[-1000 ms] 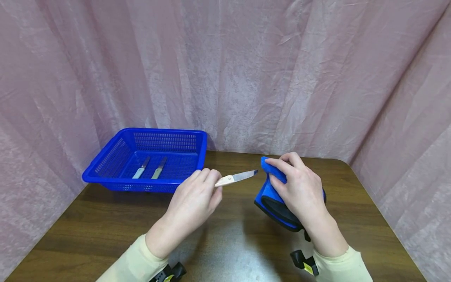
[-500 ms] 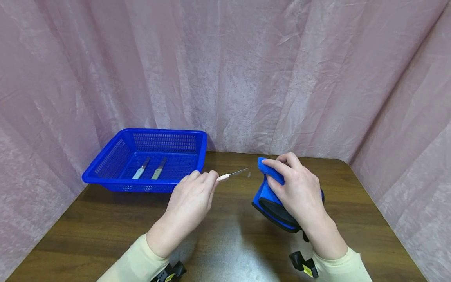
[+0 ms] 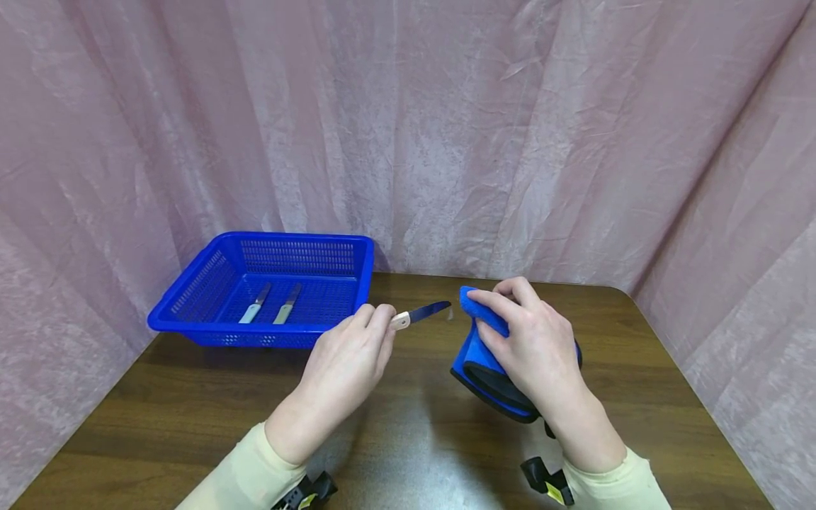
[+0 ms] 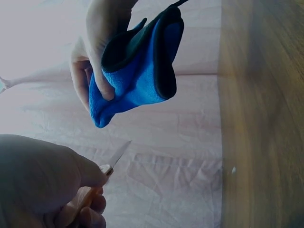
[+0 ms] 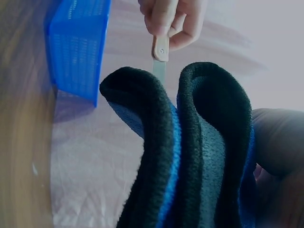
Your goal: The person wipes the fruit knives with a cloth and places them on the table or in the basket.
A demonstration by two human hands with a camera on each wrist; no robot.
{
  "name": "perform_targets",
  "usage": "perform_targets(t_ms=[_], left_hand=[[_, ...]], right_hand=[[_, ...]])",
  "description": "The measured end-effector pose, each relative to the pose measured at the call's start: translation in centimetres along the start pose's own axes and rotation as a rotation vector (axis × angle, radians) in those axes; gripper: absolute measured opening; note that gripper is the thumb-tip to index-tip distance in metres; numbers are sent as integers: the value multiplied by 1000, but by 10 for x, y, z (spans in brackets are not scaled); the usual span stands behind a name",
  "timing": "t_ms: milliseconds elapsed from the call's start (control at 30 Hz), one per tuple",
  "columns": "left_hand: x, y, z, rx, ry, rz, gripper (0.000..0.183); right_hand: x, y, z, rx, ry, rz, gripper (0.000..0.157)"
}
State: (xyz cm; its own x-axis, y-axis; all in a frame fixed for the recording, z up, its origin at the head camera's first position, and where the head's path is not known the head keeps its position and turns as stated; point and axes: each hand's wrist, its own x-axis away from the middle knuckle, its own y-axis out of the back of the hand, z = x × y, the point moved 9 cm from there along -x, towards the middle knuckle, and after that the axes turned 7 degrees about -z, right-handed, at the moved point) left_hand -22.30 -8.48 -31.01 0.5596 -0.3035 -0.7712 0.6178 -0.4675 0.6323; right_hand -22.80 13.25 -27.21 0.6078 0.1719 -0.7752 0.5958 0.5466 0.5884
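Note:
My left hand [image 3: 350,354] grips a small knife [image 3: 400,321] by its pale handle, blade pointing right toward the cloth. The blade looks dark in the head view and bright in the left wrist view. Between thumb and fingers, my right hand [image 3: 535,340] pinches a folded blue cloth [image 3: 474,347] with black edging, held up over the table. A short gap separates the knife tip from the cloth's folded corner. In the right wrist view the cloth [image 5: 164,156] overlaps part of the knife blade [image 5: 159,71].
A blue plastic basket [image 3: 306,329] stands at the back left of the wooden table [image 3: 395,439]. Two small knives lie in it, one with a pale blue handle [image 3: 250,313], one with a greenish handle [image 3: 283,314]. Pink curtains [image 3: 433,142] hang behind the table.
The knife has turned in my left hand, its blade going from bright and broad to edge-on to dark. My right hand and the cloth have shifted slightly left.

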Motion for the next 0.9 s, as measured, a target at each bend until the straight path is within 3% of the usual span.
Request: perform_targets(t_ms=[300,900], left_hand=[[1,1,-1,25,-12,-10,21],[4,-3,-10,61,-30,85,21]], right_hand=[[3,-6,13,-17,27,23,43],[13,-22,46,-42,145,44,44]])
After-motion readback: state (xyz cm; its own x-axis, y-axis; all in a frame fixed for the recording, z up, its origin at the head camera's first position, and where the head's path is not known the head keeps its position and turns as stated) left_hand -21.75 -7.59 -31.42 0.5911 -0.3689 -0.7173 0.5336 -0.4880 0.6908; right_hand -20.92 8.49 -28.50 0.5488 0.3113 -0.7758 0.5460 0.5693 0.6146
